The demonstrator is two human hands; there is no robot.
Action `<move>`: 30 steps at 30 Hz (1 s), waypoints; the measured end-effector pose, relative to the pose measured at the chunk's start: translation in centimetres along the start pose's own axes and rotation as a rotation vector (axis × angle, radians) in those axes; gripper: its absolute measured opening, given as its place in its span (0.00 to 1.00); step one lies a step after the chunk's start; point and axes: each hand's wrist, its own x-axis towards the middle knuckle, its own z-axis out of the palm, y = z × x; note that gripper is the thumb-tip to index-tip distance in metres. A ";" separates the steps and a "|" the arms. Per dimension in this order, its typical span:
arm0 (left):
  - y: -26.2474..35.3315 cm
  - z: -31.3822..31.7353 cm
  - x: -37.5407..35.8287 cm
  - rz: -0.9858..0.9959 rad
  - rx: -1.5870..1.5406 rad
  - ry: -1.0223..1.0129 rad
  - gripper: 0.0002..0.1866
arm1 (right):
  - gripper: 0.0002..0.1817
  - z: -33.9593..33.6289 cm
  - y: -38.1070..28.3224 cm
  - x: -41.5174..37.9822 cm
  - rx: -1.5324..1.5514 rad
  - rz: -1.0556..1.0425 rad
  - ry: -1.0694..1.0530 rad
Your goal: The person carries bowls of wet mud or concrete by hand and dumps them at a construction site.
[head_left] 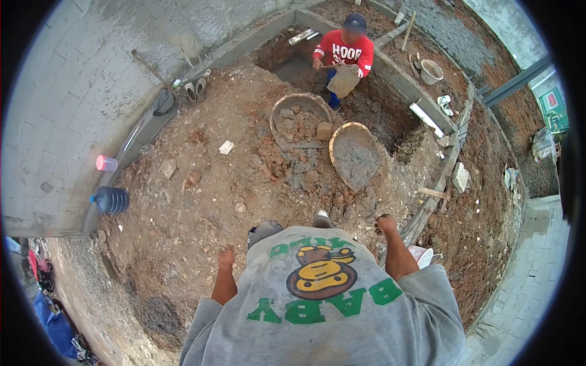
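My left hand [226, 256] hangs at my side over the bare soil, its fingers loosely curled, and nothing shows in it. Out to the right, my right hand [385, 224] is also curled closed, with no object visible in it. Ahead of me lie two round basins: one basin [273, 125] holds lumpy soil and a brown chunk, and the tilted basin [332, 146] beside it is filled with wet grey mud. Neither hand touches them. A hammer-like tool [431, 193] with a wooden handle lies beyond my right hand.
A co-worker in a red shirt [348, 49] stands in the dug pit, holding a shovel [343, 81]. A low concrete beam [406, 85] borders the pit. A blue water jug [111, 200] and a pink-lidded container [106, 163] stand at left. A bucket [421, 256] is near my right arm.
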 end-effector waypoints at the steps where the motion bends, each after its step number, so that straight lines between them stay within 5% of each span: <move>1: 1.2 -1.7 -1.3 -0.052 -0.066 -0.092 0.33 | 0.09 0.9 0.6 0.8 -0.038 -0.094 -0.011; 3: 0.2 -3.2 0.1 -0.105 -0.146 -0.186 0.36 | 0.09 2.0 -2.3 -1.9 -0.039 -0.069 0.002; 6: -3.4 -4.7 4.4 -0.023 -0.178 0.004 0.36 | 0.12 4.5 -7.7 -8.0 -0.014 0.009 0.003; 8: -2.1 -7.6 3.7 -0.010 -0.191 -0.125 0.36 | 0.15 6.2 -8.7 -8.9 0.005 0.059 -0.001; 11: -5.3 -9.0 8.6 -0.040 -0.122 -0.040 0.37 | 0.11 8.6 -9.0 -9.8 -0.113 -0.175 0.028; 14: 2.5 -14.9 1.5 -0.044 -0.159 -0.247 0.40 | 0.12 8.0 -14.7 -18.3 0.094 -0.127 -0.039; 16: -2.3 -13.9 8.5 -0.007 0.017 -0.075 0.41 | 0.11 8.4 -14.2 -19.7 0.187 -0.059 -0.013; 21: 0.8 -16.6 5.6 -0.015 -0.021 -0.012 0.42 | 0.09 9.9 -8.9 -20.0 0.343 0.142 0.016; 24: 0.6 -17.0 4.4 0.040 0.076 0.062 0.39 | 0.09 11.1 -4.5 -18.1 0.212 0.199 -0.038; 27: -2.2 -17.4 4.7 0.009 -0.309 -0.121 0.30 | 0.09 12.9 -4.8 -17.3 0.226 0.209 -0.099; 30: -5.8 -17.7 5.8 0.041 -0.088 0.131 0.19 | 0.10 15.0 -8.1 -16.9 0.263 0.217 -0.167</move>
